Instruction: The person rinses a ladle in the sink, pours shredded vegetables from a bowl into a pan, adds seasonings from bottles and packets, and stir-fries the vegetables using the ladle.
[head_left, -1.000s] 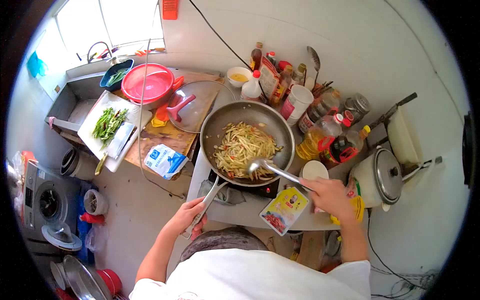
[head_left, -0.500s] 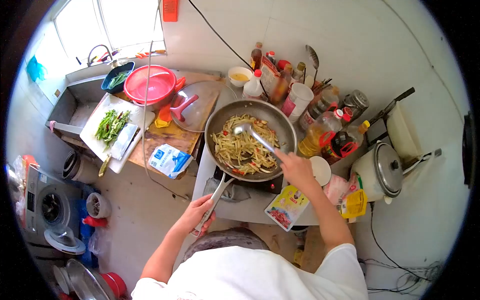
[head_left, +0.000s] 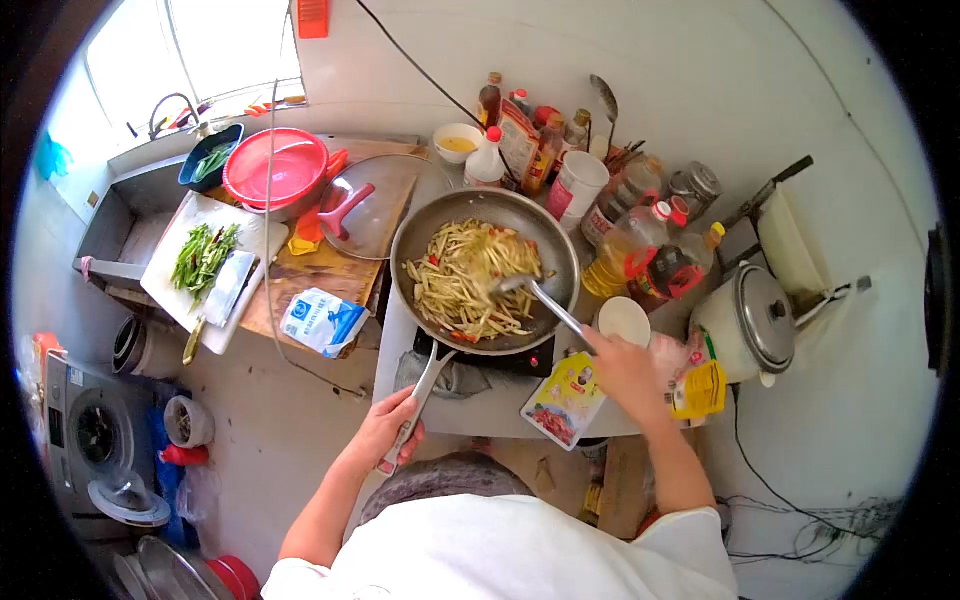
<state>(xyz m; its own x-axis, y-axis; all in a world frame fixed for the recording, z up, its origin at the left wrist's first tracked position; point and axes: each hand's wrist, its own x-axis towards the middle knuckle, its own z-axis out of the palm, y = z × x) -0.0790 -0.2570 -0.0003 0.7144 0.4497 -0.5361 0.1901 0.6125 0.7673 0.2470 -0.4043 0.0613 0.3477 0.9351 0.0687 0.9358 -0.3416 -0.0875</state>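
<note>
My left hand (head_left: 392,428) is wrapped round the long handle of a frying pan (head_left: 405,235) over a black cooktop (head_left: 530,360). Pale strips of food (head_left: 455,275) with red bits lie in the pan, some blurred by motion. In my right hand (head_left: 625,370), the fingers close on the handle of a metal ladle (head_left: 555,305). The ladle's head is down among the strips at the pan's right side. A yellow seasoning packet (head_left: 565,400) lies on the counter below my right wrist, and a white bowl (head_left: 625,320) sits just behind that hand.
Bottles (head_left: 635,245) and jars crowd the back right, by a lidded pot (head_left: 765,320). Left of the pan are a glass lid (head_left: 385,200), a blue-white bag (head_left: 325,322), a red basin (head_left: 275,170), and a cutting board (head_left: 160,265) with green vegetables (head_left: 203,255) and a knife (head_left: 225,290).
The ladle has swung from the pan's upper middle down to its right side, with my right hand moving right and down. The food has shifted. The camera view has moved slightly.
</note>
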